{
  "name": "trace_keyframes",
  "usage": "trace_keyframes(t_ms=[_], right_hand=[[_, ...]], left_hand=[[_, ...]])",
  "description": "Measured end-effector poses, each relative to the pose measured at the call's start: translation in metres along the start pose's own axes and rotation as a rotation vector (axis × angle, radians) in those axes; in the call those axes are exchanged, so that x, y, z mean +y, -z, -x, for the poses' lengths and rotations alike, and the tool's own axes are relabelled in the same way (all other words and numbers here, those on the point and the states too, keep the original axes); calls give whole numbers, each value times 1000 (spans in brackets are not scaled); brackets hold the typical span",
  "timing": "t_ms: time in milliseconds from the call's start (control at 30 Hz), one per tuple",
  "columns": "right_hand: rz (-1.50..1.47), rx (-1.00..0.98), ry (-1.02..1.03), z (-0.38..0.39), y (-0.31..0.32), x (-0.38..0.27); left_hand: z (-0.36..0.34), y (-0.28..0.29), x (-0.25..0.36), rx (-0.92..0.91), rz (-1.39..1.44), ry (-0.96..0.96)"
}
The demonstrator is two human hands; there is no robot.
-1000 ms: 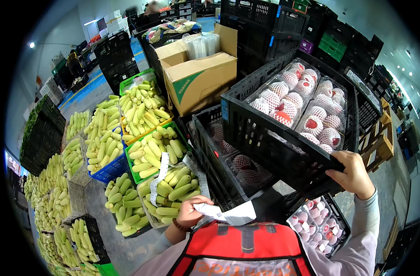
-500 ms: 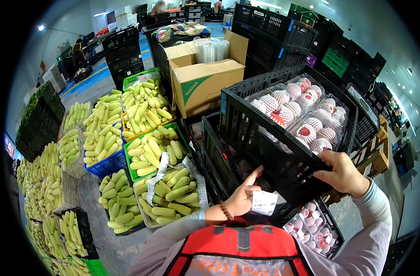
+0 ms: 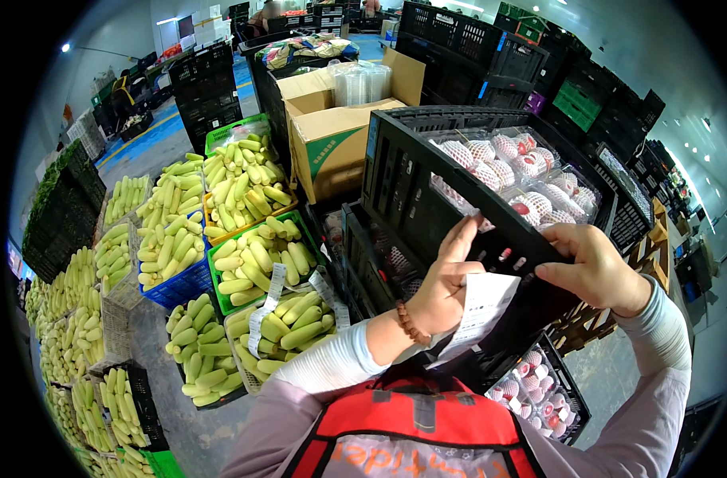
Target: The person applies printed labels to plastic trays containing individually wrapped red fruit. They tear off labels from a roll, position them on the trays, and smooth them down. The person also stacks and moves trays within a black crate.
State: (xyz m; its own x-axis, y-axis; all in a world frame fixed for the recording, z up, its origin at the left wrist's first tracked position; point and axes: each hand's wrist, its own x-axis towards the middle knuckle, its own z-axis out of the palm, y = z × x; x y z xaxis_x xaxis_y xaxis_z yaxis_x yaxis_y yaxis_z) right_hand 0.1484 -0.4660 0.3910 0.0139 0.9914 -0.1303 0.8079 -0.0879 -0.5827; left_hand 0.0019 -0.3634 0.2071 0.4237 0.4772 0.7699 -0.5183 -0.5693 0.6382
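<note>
A black plastic crate (image 3: 427,209) sits tilted in front of me, on top of other black crates. Inside it lie clear plastic packs of round reddish fruit (image 3: 499,166) in white foam nets. My right hand (image 3: 593,269) grips the crate's near rim at its right end, thumb on the near side. Extended fingers of my left hand (image 3: 447,291) reach up to the near wall, touching it by an opening. A strip of white printed labels (image 3: 483,312) hangs from that same hand, held by its curled fingers. A beaded bracelet (image 3: 411,323) circles my left wrist.
Left of me stand several crates of pale green zucchini-like vegetables (image 3: 256,255), with label strips (image 3: 268,307) lying on one. An open cardboard box (image 3: 339,143) holds clear plastic containers. Another fruit crate (image 3: 539,390) is low at right, near a wooden pallet (image 3: 658,247).
My left hand has moved up and right, from below the crate's edge to its near wall, bringing the labels along. The crate's near side has risen, and my right hand still grips its rim.
</note>
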Motion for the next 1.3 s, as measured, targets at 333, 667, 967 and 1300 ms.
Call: trace_keyframes(t_ms=[333,667,967,1300], right_hand=[[260,50,420,-12,-57,25],[467,272,905,6,-51,70],[491,634,878,2,-92,79],[394,677,879,-4,-107,47]], left_hand=[[117,80,60,80,365,372],[192,41,26,-111,701,612],[218,7,8,-313,290,644],[237,-1,4,-538,464,783]])
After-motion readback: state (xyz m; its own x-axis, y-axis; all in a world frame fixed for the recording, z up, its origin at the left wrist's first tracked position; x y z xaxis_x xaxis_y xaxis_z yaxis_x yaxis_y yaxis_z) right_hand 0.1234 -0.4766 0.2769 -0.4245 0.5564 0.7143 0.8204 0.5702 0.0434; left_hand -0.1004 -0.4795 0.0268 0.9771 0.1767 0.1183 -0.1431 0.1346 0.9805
